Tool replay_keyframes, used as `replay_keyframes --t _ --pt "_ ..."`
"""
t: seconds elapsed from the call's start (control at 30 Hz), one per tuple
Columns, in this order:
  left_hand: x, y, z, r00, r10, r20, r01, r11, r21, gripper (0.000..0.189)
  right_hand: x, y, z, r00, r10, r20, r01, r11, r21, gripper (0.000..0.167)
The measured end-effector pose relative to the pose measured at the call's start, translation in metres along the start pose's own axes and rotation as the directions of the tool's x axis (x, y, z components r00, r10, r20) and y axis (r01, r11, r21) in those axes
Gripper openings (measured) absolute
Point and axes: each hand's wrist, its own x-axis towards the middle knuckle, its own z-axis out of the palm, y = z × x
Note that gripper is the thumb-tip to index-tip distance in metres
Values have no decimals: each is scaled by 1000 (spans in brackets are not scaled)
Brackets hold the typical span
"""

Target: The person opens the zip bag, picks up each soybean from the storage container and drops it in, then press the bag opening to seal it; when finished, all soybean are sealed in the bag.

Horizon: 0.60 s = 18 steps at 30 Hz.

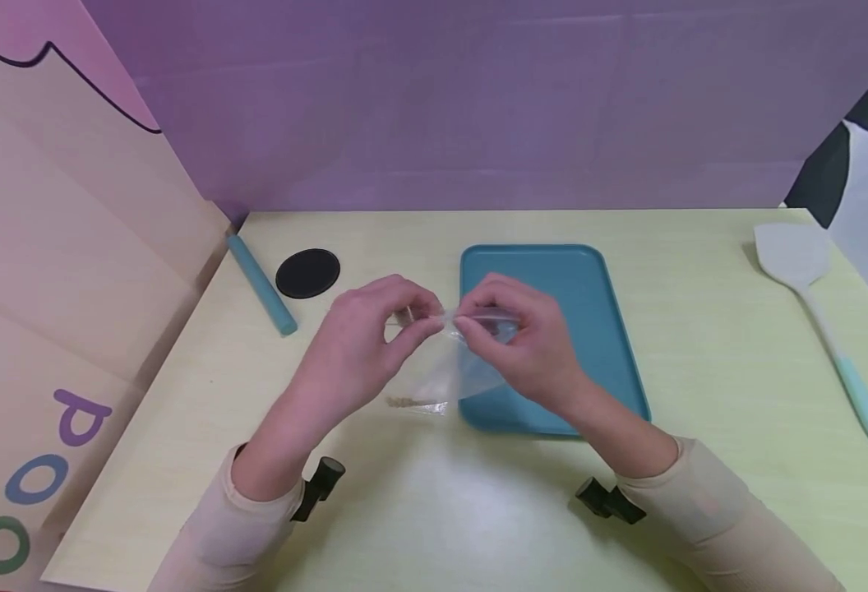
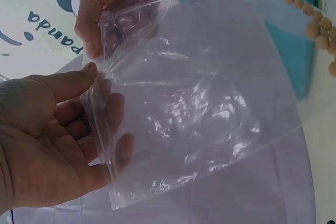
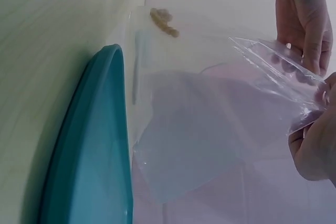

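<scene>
A clear plastic bag [image 1: 434, 374] hangs by its upper edge between my two hands, above the table and partly over the blue tray's left side. My left hand [image 1: 360, 337] pinches that edge with thumb and fingers. Close beside it, my right hand [image 1: 526, 337] pinches the same edge, their fingertips almost meeting. Light wooden beads [image 2: 320, 27] lie in a low corner of the bag, away from both hands. In the right wrist view the bag [image 3: 199, 129] spreads out thin and see-through, with the beads [image 3: 164, 22] at its far end.
The blue tray [image 1: 604, 370] lies on the table beneath my right hand. At the back left are a black disc [image 1: 308, 273] and a blue stick [image 1: 262, 286]. A spatula [image 1: 819, 304] with a mint handle lies at the right. A purple wall [image 1: 478, 107] stands behind.
</scene>
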Motion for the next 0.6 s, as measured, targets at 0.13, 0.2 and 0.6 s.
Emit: replay_keyframes --t 0.13,0.2,0.6 --pt "0 0 -1 999 -43 2 43 999 11 8 -1 0 -1 999 32 -2 -32 999 -3 13" --pt "0 1 -1 998 -59 6 58 998 26 7 -1 1 -1 998 63 10 -63 998 5 13" --pt "1 -1 -1 994 -102 34 102 995 5 7 -1 4 -1 999 23 30 -21 998 -58 16"
